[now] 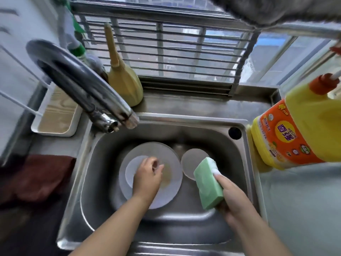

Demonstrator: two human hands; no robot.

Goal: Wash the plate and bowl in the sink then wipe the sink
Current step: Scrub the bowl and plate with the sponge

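Item 1, right hand (233,198): my grip here is closed round a green sponge (208,183), thumb side on the near long edge, one fingertip over the white upper corner. The sponge is held above the sink basin, its far end overlapping the bowl in view; I cannot tell whether it touches it.

Item 2, left hand (147,177): fingers loosely curled, holding nothing that I can see. It hovers over or rests on the middle of the plate; contact is not certain from this angle.

Item 3, plate (166,193): white, lying flat on the floor of the sink, left of centre, with a brownish smear near its middle.

Item 4, bowl (191,159): small, pale, just right of the plate and close beside its rim, also on the sink floor.

Item 5, sink (103,145): stainless steel, set in the counter. Faucet (86,85) arches over the back left corner; no water visibly running.

Item 6, surroundings: yellow detergent bottle (295,130) on the right counter, tan squeeze bottle (123,84) behind the sink, dark red cloth (40,178) on the left counter, white tray (55,115) behind it.

Step in hand, as I judge it: the very start of washing, sponge ready and plate first. The next move calls for a firm left grip on the plate rim and the sponge brought across onto the smear. Wiping the sink is not yet begun.
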